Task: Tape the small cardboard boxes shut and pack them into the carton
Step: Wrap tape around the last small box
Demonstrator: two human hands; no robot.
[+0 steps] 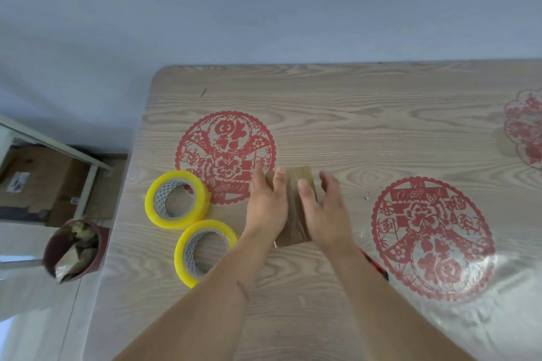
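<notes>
Left hand (265,202) and right hand (321,208) spread flat on box (294,214), likely pressing tape strip down. Tape rolls (177,199) left of box, within reach.

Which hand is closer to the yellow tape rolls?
The left hand. It rests on the left side of the small brown cardboard box, beside the two yellow tape rolls. The right hand is on the box's far side, farther away.
</notes>
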